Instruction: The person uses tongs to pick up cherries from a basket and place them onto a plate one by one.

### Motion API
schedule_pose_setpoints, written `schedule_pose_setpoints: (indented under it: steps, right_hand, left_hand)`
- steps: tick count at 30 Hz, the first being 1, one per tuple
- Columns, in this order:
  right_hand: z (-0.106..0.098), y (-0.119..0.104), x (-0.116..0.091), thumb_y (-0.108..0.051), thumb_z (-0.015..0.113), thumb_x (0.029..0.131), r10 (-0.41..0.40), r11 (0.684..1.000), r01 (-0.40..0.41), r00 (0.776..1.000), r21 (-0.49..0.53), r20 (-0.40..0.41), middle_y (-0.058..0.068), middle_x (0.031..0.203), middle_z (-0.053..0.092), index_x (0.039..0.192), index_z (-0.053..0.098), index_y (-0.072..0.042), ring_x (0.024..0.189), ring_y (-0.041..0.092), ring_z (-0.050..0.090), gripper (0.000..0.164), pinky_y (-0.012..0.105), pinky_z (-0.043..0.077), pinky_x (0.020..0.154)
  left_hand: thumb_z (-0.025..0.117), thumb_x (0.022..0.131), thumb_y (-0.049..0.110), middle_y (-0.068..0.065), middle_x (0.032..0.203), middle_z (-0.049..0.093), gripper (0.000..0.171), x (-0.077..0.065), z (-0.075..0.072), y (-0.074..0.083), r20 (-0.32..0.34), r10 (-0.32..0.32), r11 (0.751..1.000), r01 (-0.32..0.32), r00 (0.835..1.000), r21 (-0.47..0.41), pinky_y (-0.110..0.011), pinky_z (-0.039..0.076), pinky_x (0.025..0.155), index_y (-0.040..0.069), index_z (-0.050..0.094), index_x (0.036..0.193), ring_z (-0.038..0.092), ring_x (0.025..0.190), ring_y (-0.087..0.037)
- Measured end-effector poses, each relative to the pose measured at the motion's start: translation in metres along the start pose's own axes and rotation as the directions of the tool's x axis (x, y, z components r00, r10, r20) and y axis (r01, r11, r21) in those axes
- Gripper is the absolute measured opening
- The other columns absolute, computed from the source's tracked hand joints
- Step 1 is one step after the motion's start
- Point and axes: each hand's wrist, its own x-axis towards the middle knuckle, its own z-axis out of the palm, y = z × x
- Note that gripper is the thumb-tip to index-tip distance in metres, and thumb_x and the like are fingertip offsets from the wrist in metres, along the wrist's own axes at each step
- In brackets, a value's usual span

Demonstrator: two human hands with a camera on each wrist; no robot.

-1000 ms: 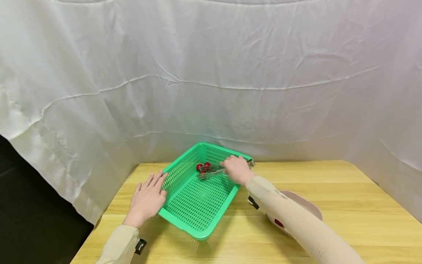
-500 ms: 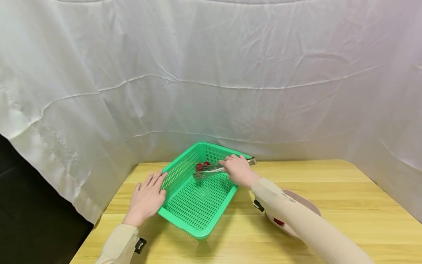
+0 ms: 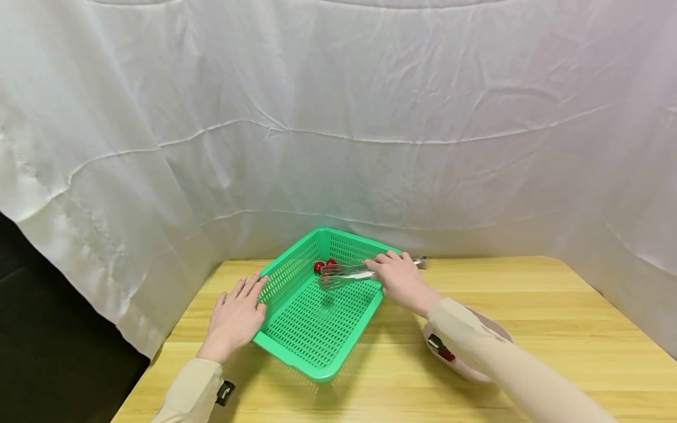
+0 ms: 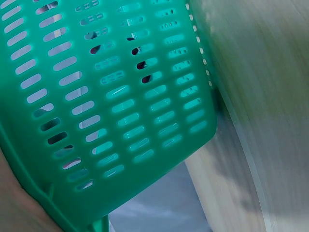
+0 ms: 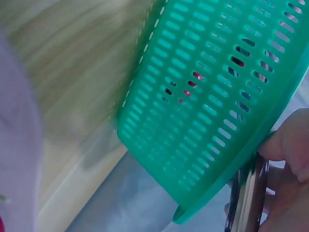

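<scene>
Metal tongs (image 3: 359,275) near red fruits (image 3: 319,267) in a green basket (image 3: 312,335)

The green basket stands on the wooden desk (image 3: 555,329); all clock directions here are read from its middle in the head view, with 12 o'clock as the far side. The red fruits lie together inside it, at 12 o'clock. The left hand (image 3: 237,322) is at 9 o'clock; its fingers are straight, and their tips rest upon the basket's edge. The right hand (image 3: 403,282) is at 2 o'clock and holds the metal tongs between the thumb and the fingers. The two tips of the tongs are a little apart and point to 9 o'clock, just beside the fruits. Whether they touch any fruit, I cannot tell, because one is partly hidden behind the metal. Outside the basket, at 4 o'clock, there is a pink bowl (image 3: 463,369); the right sleeve (image 3: 508,358) covers a part of it, and a red piece (image 3: 448,355) is visible within. Behind the desk, at 12 o'clock, hangs a white cloth (image 3: 370,88).
</scene>
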Motion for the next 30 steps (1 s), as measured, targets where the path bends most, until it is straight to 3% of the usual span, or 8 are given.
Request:
schedule_pose_setpoints:
  steps: [14, 19, 30]
  right_hand:
    - [-0.009, 0.012, -0.023, -0.008, 0.068, 0.082, 0.014, 0.996, -0.005, 0.994, 0.087, -0.107, 0.002, 0.119, 0.061, 0.129, 0.058, -0.013, 0.104, 0.021, 0.051, 0.048, 0.040, 0.040, 0.078]
    - [-0.016, 0.018, -0.034, -0.014, 0.065, 0.087, 0.025, 0.995, -0.013, 0.991, 0.094, -0.128, 0.001, 0.121, 0.060, 0.130, 0.057, -0.013, 0.099, 0.021, 0.051, 0.044, 0.038, 0.038, 0.074]
    - [-0.035, 0.031, -0.065, -0.012, 0.064, 0.087, 0.014, 0.993, 0.016, 0.967, 0.115, -0.256, 0.003, 0.113, 0.063, 0.127, 0.059, -0.011, 0.094, 0.023, 0.052, 0.041, 0.039, 0.036, 0.070]
  left_hand:
    - [0.038, 0.094, 0.022, -0.007, 0.153, 0.022, 0.054, 0.000, -0.003, 0.002, 0.006, -0.001, 1.000, 0.001, 1.000, 0.005, -0.067, 0.012, 0.103, 0.014, 0.031, 0.147, 0.016, 0.139, -0.035]
    - [0.036, 0.095, 0.022, -0.007, 0.153, 0.021, 0.053, -0.001, -0.003, 0.002, 0.015, 0.001, 1.000, -0.002, 1.000, 0.009, -0.067, 0.012, 0.103, 0.014, 0.031, 0.147, 0.016, 0.139, -0.035]
    - [0.032, 0.097, 0.022, -0.009, 0.153, 0.020, 0.051, -0.001, -0.004, 0.001, 0.018, 0.017, 1.000, -0.017, 1.000, 0.008, -0.067, 0.011, 0.103, 0.013, 0.031, 0.147, 0.015, 0.139, -0.036]
